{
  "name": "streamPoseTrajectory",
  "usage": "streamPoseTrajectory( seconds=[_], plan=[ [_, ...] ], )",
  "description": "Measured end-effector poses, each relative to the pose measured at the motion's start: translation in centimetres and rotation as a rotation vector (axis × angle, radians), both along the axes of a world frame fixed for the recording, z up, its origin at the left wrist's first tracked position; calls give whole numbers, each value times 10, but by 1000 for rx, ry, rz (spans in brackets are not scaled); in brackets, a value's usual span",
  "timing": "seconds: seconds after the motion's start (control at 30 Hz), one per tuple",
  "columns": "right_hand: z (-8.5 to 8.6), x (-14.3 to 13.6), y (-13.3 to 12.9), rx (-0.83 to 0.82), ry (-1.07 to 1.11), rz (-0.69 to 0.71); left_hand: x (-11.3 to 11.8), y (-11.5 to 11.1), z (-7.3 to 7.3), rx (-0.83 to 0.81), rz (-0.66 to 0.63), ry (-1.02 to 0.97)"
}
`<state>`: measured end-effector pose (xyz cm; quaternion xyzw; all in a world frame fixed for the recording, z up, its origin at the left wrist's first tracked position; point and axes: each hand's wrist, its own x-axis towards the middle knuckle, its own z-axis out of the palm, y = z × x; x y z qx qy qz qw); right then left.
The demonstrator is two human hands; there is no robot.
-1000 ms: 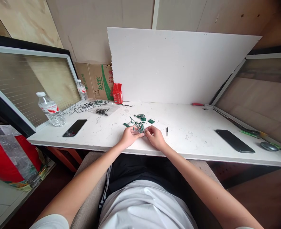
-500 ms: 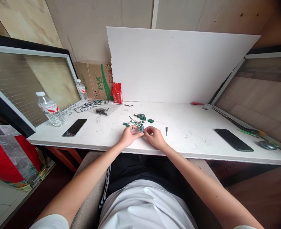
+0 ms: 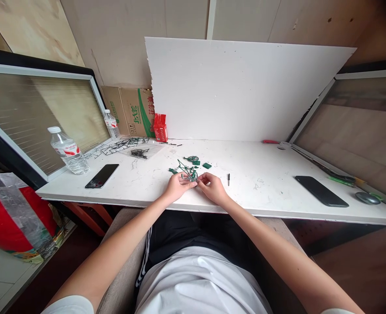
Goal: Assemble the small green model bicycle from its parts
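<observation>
Near the front edge of the white table (image 3: 264, 192), my left hand (image 3: 177, 187) has its fingers closed round a small green and silver model (image 3: 191, 175) with thin rods. My right hand (image 3: 210, 186) pinches at the model's right side, with its fingertips against it. Whatever small part lies between those fingertips is too small to make out. Just beyond the hands lie a round green piece (image 3: 191, 158) and a flat green block (image 3: 207, 165). A short dark stick (image 3: 228, 179) lies to the right of my right hand.
A phone (image 3: 101, 176) and water bottle (image 3: 69, 150) are at the left. Behind them are black part frames (image 3: 124, 145), a bag of dark parts (image 3: 139, 153) and a red box (image 3: 160, 127). Another phone (image 3: 321, 191) and a mouse (image 3: 367, 198) lie at the right.
The view has shifted very slightly. Both hands stay at the model in nearly the same pose.
</observation>
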<state>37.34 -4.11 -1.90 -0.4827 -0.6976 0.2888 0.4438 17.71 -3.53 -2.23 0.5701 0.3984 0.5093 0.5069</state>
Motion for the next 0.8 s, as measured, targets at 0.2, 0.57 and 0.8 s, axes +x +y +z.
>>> streamPoseTrajectory(
  seconds=[0.2,0.57,0.8],
  plan=[
    [3,0,-3,21,-34,8,-2,2,-3,21,21,29],
    [-1,0,0,26,16,-14,-2,1,-4,47,16,23],
    [0,1,-3,38,9,10,-1,1,-5,46,16,24]
  ],
)
